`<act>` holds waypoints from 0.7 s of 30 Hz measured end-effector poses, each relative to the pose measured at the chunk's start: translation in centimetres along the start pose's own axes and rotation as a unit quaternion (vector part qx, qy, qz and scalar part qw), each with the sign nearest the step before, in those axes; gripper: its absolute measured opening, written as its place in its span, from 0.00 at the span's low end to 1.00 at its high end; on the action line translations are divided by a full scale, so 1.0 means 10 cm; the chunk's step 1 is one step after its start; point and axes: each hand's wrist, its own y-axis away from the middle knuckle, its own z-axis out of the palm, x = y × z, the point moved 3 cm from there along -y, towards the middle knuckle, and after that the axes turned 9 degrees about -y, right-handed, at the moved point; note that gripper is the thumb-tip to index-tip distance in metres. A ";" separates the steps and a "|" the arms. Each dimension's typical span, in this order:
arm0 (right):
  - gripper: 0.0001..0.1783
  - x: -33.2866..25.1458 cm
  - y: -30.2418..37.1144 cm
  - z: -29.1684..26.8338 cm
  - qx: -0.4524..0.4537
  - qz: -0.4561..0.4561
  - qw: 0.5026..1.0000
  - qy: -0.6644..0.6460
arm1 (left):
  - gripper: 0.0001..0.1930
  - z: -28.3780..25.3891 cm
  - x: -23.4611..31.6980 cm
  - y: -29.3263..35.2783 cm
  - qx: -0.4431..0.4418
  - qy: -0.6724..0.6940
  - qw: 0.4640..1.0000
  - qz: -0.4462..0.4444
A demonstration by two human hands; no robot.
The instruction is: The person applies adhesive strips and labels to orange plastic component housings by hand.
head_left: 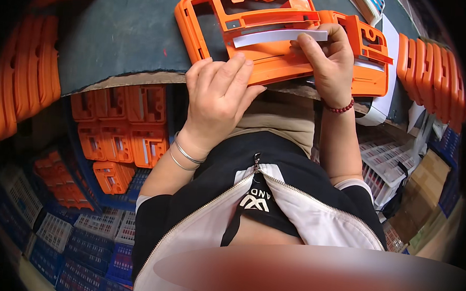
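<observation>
An orange plastic case part (pixel 278 67) with cut-outs lies at the table's front edge. My left hand (pixel 219 95) rests on its near left side, fingers stretched out over the edge and thumb apart. In my right hand (pixel 328 58) a white strip (pixel 263 37) is pinched near its right end, between thumb and fingers. The strip curves slightly and lies over the case's long recess. Beside my right wrist is a second orange part (pixel 373 86), partly hidden by the hand, with a white piece in it.
Stacked orange cases stand at the table's left (pixel 31 69) and right (pixel 433 73). White sheets (pixel 387 74) hang over the front edge at right. Below the table at left, a blue crate (pixel 77 138) holds several orange cases. A cardboard box (pixel 423 190) stands low at right.
</observation>
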 end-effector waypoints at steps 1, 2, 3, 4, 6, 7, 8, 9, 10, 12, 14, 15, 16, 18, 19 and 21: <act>0.12 -0.01 0.00 0.01 0.007 -0.002 1.000 0.003 | 0.24 0.00 0.00 0.00 0.000 0.000 1.000 0.000; 0.12 -0.01 0.00 0.02 0.014 -0.004 1.000 0.005 | 0.24 0.00 0.00 0.00 0.001 0.000 1.000 0.003; 0.12 0.00 0.00 0.03 0.014 -0.004 1.000 0.006 | 0.24 0.00 0.00 0.00 0.002 -0.001 1.000 0.006; 0.12 0.01 0.00 0.03 0.011 -0.009 1.000 0.008 | 0.24 0.00 0.00 0.00 0.003 -0.001 1.000 0.006; 0.12 0.02 0.00 0.04 0.009 -0.014 1.000 0.011 | 0.23 -0.01 0.00 -0.01 0.003 -0.001 1.000 0.002; 0.12 0.02 0.00 0.04 0.011 -0.011 1.000 0.015 | 0.23 -0.01 0.00 -0.01 0.003 -0.001 1.000 0.002; 0.12 0.02 0.00 0.04 0.013 -0.008 1.000 0.019 | 0.23 -0.01 0.00 -0.01 0.002 -0.002 1.000 0.004; 0.12 0.02 0.00 0.04 0.013 -0.008 1.000 0.019 | 0.23 -0.01 0.00 -0.01 0.001 -0.003 1.000 0.006; 0.12 0.02 0.00 0.04 0.012 -0.015 1.000 0.021 | 0.23 -0.02 0.00 -0.01 0.001 -0.003 1.000 0.006; 0.12 0.02 0.00 0.04 0.011 -0.022 0.999 0.023 | 0.24 -0.02 0.00 -0.01 -0.001 0.004 1.000 0.004; 0.12 0.01 0.00 0.04 0.009 -0.018 0.999 0.028 | 0.24 -0.04 0.01 -0.03 -0.010 0.002 1.000 -0.005; 0.12 0.01 0.00 0.04 0.011 -0.019 0.999 0.029 | 0.25 -0.04 0.01 -0.04 -0.018 -0.001 1.000 -0.015; 0.12 0.02 -0.01 0.05 0.012 -0.019 0.999 0.029 | 0.25 -0.04 0.01 -0.05 -0.018 0.000 1.000 -0.013; 0.12 0.01 -0.01 0.03 0.015 -0.020 0.999 0.030 | 0.27 -0.05 0.00 -0.06 -0.007 0.012 1.000 -0.025; 0.12 0.00 -0.02 0.03 0.015 -0.001 1.000 0.026 | 0.27 -0.05 0.00 -0.06 -0.007 0.012 1.000 -0.023; 0.12 0.00 -0.02 0.03 0.015 0.017 0.999 0.022 | 0.29 -0.06 -0.01 -0.06 -0.001 0.018 1.000 -0.024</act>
